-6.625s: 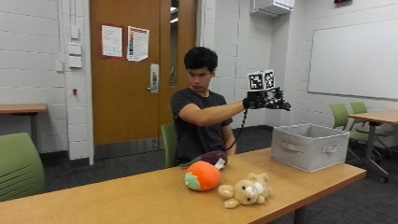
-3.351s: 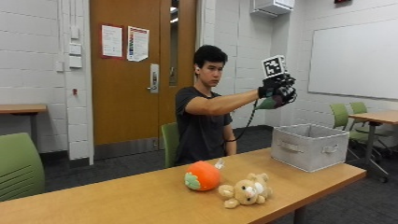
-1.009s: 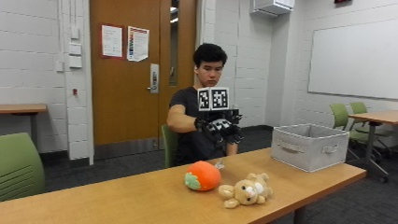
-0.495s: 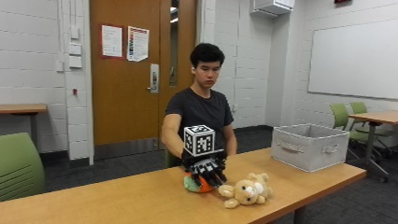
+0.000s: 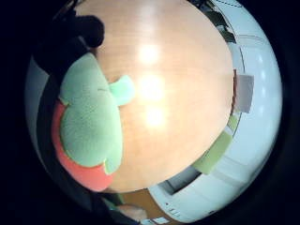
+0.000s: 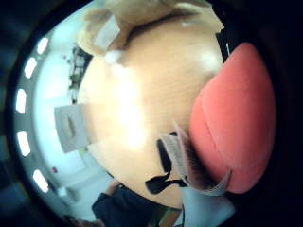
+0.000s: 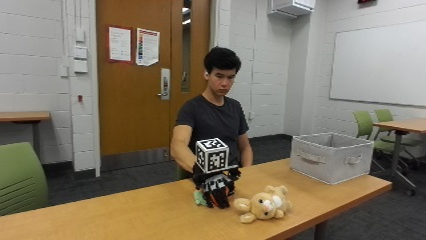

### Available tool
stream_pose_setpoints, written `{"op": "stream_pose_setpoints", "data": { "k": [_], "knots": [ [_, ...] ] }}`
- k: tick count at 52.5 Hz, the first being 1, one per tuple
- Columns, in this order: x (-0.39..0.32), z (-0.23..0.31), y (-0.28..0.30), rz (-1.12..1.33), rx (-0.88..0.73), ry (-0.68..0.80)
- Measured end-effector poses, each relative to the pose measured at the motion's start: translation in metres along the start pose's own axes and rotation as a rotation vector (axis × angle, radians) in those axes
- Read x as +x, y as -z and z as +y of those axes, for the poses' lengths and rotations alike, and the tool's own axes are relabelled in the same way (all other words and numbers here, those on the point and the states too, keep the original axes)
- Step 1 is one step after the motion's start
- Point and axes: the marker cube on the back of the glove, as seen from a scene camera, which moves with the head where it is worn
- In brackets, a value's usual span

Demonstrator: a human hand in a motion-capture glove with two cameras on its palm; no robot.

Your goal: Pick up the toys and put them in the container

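Toys, two (image 7: 263,205) (image 5: 89,129), one container (image 7: 331,156)

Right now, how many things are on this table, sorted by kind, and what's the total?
Plush toys: 2, the orange and green toy under the gloved right hand and the tan teddy bear beside it.
Containers: 1, the grey fabric bin at the end of the table.
Total: 3.
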Motion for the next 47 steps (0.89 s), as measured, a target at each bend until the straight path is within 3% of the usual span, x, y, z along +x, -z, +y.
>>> {"op": "stream_pose_setpoints", "data": {
  "k": [12, 26, 35, 47],
  "knots": [
    [-0.004, 0.008, 0.010, 0.021, 0.048, 0.004],
    [-0.022, 0.009, 0.032, 0.039, -0.003, -0.025],
    [-0.053, 0.011, 0.088, 0.041, 0.069, 0.000],
    [-0.145, 0.013, 0.210, 0.021, 0.253, 0.133]
  ]
}}
